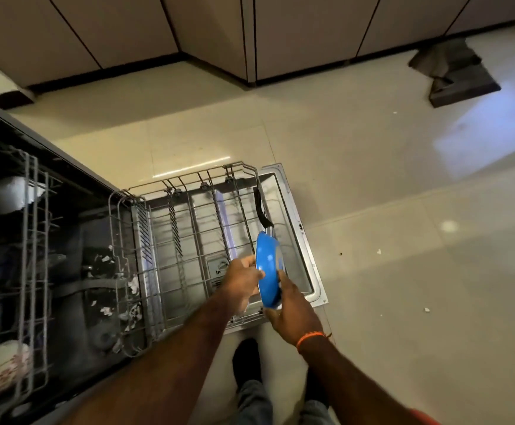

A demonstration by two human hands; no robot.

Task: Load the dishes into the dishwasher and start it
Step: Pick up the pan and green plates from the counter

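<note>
Early loading: left hand [244, 279] and right hand [290, 311] both grip a blue round frying pan [268, 268] on edge over the pulled-out, otherwise bare grey wire lower rack [189, 228]; door closing and start remain.

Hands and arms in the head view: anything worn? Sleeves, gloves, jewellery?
No gloves on either hand. The left hand and its forearm are bare, with no sleeve visible. The right hand has a thin orange cord bracelet at the wrist; a bit of orange-red fabric shows at the bottom edge by the right arm, possibly a sleeve. No rings can be made out.
</note>
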